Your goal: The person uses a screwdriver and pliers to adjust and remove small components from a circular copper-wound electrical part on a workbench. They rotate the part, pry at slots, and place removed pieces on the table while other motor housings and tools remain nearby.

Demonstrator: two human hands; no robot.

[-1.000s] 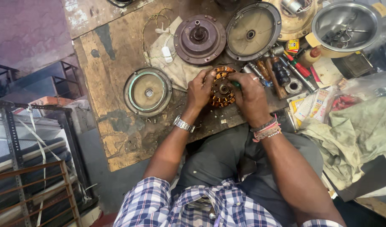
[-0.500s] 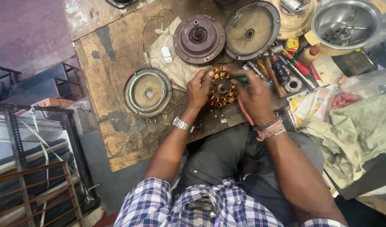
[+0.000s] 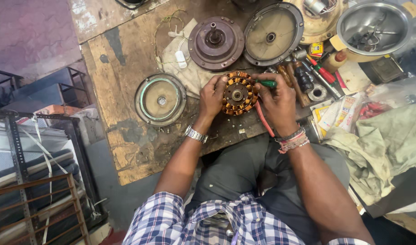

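A round stator with copper windings [image 3: 238,93] lies face up on the worn wooden board [image 3: 126,59]. My left hand [image 3: 211,96] grips its left rim, a metal watch on the wrist. My right hand [image 3: 277,97] holds its right side and also pinches a green-handled tool [image 3: 266,83] against it. A red wire [image 3: 264,120] runs from under my right hand toward my lap.
A round metal cover [image 3: 160,99] lies left of the stator. Behind it sit a brown rotor housing with a shaft [image 3: 215,42] and a grey cover [image 3: 272,31]. Screwdrivers [image 3: 320,72], a steel bowl [image 3: 373,28] and rags [image 3: 389,140] crowd the right. A metal rack [image 3: 31,181] stands on the left.
The stator has turned flat so its face and centre hole show. My right hand shifted from over it to its right side.
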